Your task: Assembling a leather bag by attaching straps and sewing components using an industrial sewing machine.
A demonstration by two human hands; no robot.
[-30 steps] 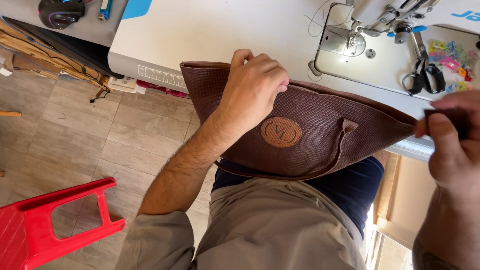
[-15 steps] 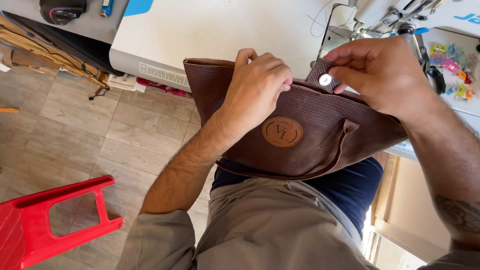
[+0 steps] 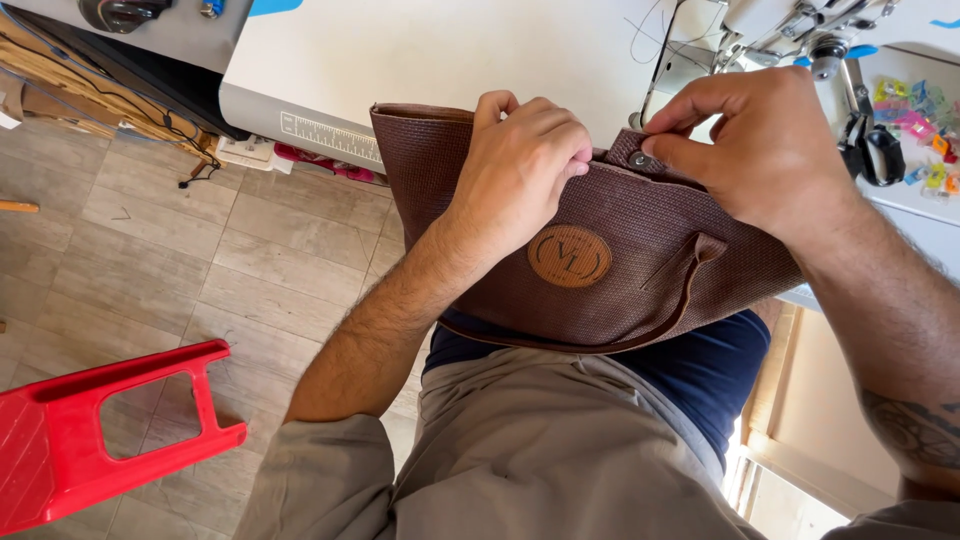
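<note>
Since the earlier frame, the right hand [image 3: 760, 150] is being seen lower on the bag's top edge, where the snap tab [image 3: 636, 157] is being pressed down instead of being held raised. At the centre of the frame, a brown woven handbag [image 3: 640, 270] is being held against the edge of the white sewing table [image 3: 420, 60], above the person's lap. Its upper rim is being gripped by the left hand [image 3: 520, 170], whose fingers are being curled together over the edge. The tab with its metal snap is being pinched between the right thumb and forefinger. A round leather patch [image 3: 569, 256] is being shown on the bag's front. A sewing machine [image 3: 800, 30] is being glimpsed at upper right, with scissors [image 3: 870, 150] beside it, and a red plastic stool [image 3: 100, 430] is being seen at lower left.
</note>
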